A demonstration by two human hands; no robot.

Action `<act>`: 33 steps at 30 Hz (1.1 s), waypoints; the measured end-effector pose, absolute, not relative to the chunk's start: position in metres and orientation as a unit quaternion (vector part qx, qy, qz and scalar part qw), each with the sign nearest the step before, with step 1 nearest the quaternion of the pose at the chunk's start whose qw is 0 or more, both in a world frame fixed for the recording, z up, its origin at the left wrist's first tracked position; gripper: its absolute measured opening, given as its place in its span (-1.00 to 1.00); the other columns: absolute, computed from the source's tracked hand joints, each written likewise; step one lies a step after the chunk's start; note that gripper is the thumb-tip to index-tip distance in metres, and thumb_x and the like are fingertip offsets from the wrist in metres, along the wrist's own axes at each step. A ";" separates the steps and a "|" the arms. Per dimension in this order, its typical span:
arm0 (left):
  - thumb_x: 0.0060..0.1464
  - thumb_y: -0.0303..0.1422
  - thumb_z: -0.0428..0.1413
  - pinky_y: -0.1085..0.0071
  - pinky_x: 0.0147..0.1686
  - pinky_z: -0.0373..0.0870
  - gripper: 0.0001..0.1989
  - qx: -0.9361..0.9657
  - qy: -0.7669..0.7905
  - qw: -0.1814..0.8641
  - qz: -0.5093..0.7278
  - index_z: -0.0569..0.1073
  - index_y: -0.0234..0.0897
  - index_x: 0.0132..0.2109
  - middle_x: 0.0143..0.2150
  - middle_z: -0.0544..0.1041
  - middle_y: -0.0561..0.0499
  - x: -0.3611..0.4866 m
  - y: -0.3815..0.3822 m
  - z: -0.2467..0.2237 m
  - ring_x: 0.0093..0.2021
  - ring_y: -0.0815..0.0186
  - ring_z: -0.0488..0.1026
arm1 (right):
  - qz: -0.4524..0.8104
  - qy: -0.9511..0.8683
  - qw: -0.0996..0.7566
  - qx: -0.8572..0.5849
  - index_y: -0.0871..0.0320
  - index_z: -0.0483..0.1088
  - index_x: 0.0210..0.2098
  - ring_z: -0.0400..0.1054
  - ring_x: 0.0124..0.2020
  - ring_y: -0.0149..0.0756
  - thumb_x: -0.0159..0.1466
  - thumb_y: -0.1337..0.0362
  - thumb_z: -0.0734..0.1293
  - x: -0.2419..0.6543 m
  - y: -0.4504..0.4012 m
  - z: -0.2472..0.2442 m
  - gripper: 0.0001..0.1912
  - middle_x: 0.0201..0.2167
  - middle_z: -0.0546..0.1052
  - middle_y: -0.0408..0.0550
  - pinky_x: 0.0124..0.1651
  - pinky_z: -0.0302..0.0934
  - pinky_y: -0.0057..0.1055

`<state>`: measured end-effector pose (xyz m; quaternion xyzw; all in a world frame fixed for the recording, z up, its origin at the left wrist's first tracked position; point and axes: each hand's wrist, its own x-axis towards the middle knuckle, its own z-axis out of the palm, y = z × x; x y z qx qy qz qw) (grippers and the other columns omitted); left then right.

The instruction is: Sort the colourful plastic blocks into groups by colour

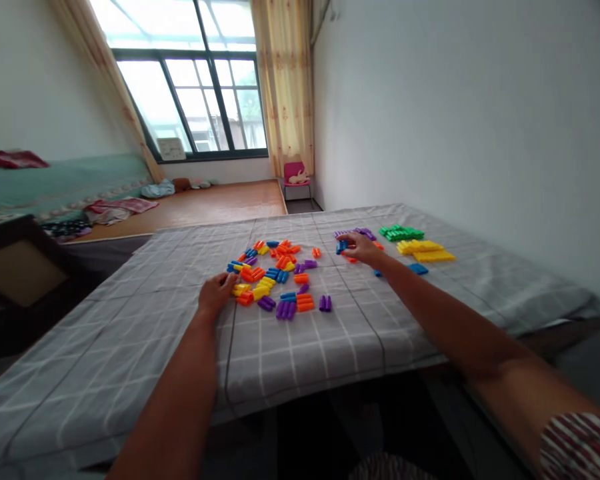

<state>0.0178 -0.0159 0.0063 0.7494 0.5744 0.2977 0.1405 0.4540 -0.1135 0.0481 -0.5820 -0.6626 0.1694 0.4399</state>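
A blue plastic building block (341, 247) is pinched between the fingers and thumb of my right hand (362, 249), just above the cloth. Purple blocks (364, 233) lie behind that hand, and orange blocks (349, 259) show beneath and beside it. At the left edge of a loose pile of mixed blocks (275, 274), my left hand (217, 293) rests with its fingers curled together beside blue and yellow pieces. Whatever its fingertips hold, if anything, is hidden. Two purple tubes joined together (325, 303) lie at the pile's near right.
Green blocks (401, 233), yellow blocks (425, 250) and a blue block (418, 269) are grouped by colour on the right. A grey checked cloth (180, 360) covers the table, which stands against the white wall (460, 133). A pink chair (296, 175) stands beyond.
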 end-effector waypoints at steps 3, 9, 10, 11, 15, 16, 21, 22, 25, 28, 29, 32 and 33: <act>0.09 -0.04 -0.08 0.47 -0.41 0.19 -0.53 0.747 0.579 0.140 0.295 0.57 -0.29 -0.22 -0.33 0.59 -0.01 0.017 -0.017 0.008 -0.32 0.28 0.44 | 0.164 -0.554 0.504 -0.642 0.19 0.41 -0.05 0.44 -0.12 -0.18 0.03 0.35 0.31 0.525 -0.155 0.043 -0.54 -0.16 0.55 0.06 -0.06 0.35 -0.25; 0.07 -0.02 -0.06 0.46 -0.39 0.22 -0.53 0.743 0.591 0.137 0.283 0.58 -0.26 -0.21 -0.33 0.60 0.00 0.018 -0.015 0.011 -0.31 0.25 0.46 | 0.147 -0.518 0.512 -0.669 0.15 0.43 -0.13 0.43 -0.05 -0.13 0.04 0.21 0.38 0.571 -0.209 0.028 -0.62 -0.11 0.55 0.06 -0.04 0.32 -0.19; 0.06 -0.02 -0.05 0.46 -0.39 0.23 -0.53 0.742 0.592 0.139 0.283 0.58 -0.26 -0.21 -0.33 0.60 0.00 0.018 -0.015 0.012 -0.30 0.25 0.46 | 0.136 -0.544 0.493 -0.665 0.13 0.44 -0.14 0.41 -0.02 -0.13 0.05 0.18 0.39 0.566 -0.210 0.026 -0.62 -0.09 0.55 0.03 -0.01 0.30 -0.18; 0.06 -0.02 -0.05 0.46 -0.38 0.23 -0.53 0.741 0.592 0.141 0.285 0.58 -0.27 -0.20 -0.32 0.60 0.00 0.018 -0.016 0.012 -0.29 0.25 0.47 | 0.121 -0.571 0.472 -0.660 0.12 0.45 -0.14 0.39 0.00 -0.14 0.06 0.16 0.39 0.558 -0.208 0.024 -0.63 -0.08 0.54 0.01 0.02 0.28 -0.16; 0.06 -0.04 -0.04 0.46 -0.35 0.26 -0.54 0.742 0.586 0.143 0.294 0.58 -0.28 -0.20 -0.30 0.61 -0.01 0.018 -0.022 0.015 -0.26 0.24 0.48 | 0.064 -0.675 0.386 -0.625 0.08 0.46 -0.14 0.37 0.02 -0.17 0.13 0.16 0.37 0.523 -0.190 0.017 -0.70 -0.08 0.54 -0.05 0.09 0.20 -0.16; 0.05 -0.05 -0.03 0.46 -0.35 0.26 -0.55 0.741 0.585 0.142 0.297 0.58 -0.28 -0.20 -0.30 0.61 -0.01 0.018 -0.024 0.015 -0.25 0.23 0.48 | 0.051 -0.695 0.364 -0.618 0.08 0.47 -0.15 0.36 0.01 -0.17 0.14 0.17 0.36 0.517 -0.186 0.014 -0.71 -0.09 0.54 -0.05 0.11 0.19 -0.16; 0.04 -0.06 -0.02 0.48 -0.35 0.28 -0.56 0.739 0.581 0.144 0.309 0.57 -0.29 -0.22 -0.30 0.61 0.00 0.017 -0.026 0.016 -0.25 0.24 0.49 | -0.008 -0.707 0.234 -0.667 0.02 0.48 -0.11 0.29 0.08 -0.05 0.10 0.22 0.40 0.512 -0.177 0.005 -0.67 -0.04 0.51 -0.04 0.09 0.17 -0.02; 0.04 -0.06 -0.03 0.48 -0.35 0.28 -0.56 0.739 0.580 0.144 0.310 0.58 -0.29 -0.22 -0.30 0.61 0.00 0.016 -0.025 0.016 -0.25 0.24 0.49 | -0.013 -0.701 0.215 -0.680 0.01 0.48 -0.10 0.27 0.10 -0.03 0.09 0.21 0.41 0.515 -0.177 0.005 -0.65 -0.02 0.51 -0.03 0.08 0.17 0.00; 0.04 -0.05 -0.03 0.48 -0.36 0.28 -0.54 0.739 0.582 0.146 0.307 0.58 -0.30 -0.19 -0.29 0.61 0.00 0.015 -0.021 0.014 -0.25 0.25 0.50 | -0.022 -0.693 0.187 -0.696 0.03 0.47 -0.07 0.27 0.10 -0.02 0.06 0.18 0.43 0.524 -0.178 0.011 -0.59 -0.01 0.49 0.01 0.10 0.18 -0.02; 0.05 -0.05 -0.03 0.48 -0.35 0.28 -0.53 0.740 0.584 0.144 0.301 0.58 -0.31 -0.19 -0.28 0.61 -0.01 0.015 -0.019 0.013 -0.24 0.24 0.50 | -0.002 -0.708 0.193 -0.680 0.03 0.45 0.00 0.31 0.07 -0.05 0.04 0.10 0.46 0.524 -0.176 0.018 -0.47 0.00 0.49 0.02 0.10 0.20 -0.10; 0.05 -0.06 -0.04 0.48 -0.35 0.28 -0.53 0.741 0.583 0.146 0.300 0.58 -0.31 -0.19 -0.28 0.61 -0.02 0.015 -0.019 0.013 -0.24 0.24 0.50 | 0.013 -0.715 0.196 -0.671 0.02 0.44 0.02 0.33 0.06 -0.06 0.03 0.07 0.47 0.522 -0.175 0.020 -0.45 -0.01 0.50 0.01 0.09 0.21 -0.12; 0.06 -0.05 -0.04 0.48 -0.34 0.27 -0.53 0.742 0.579 0.149 0.302 0.58 -0.31 -0.19 -0.29 0.61 -0.01 0.015 -0.021 0.013 -0.25 0.25 0.49 | 0.063 -0.730 0.204 -0.649 -0.02 0.47 0.00 0.39 -0.01 -0.10 0.04 0.05 0.46 0.519 -0.170 0.019 -0.48 -0.07 0.54 -0.05 0.06 0.25 -0.19; 0.06 -0.05 -0.05 0.48 -0.34 0.27 -0.53 0.744 0.578 0.149 0.302 0.58 -0.31 -0.19 -0.29 0.61 0.00 0.015 -0.022 0.013 -0.25 0.25 0.49 | 0.079 -0.734 0.208 -0.642 -0.02 0.48 -0.02 0.41 -0.03 -0.11 0.05 0.05 0.46 0.519 -0.168 0.018 -0.50 -0.09 0.55 -0.07 0.05 0.26 -0.21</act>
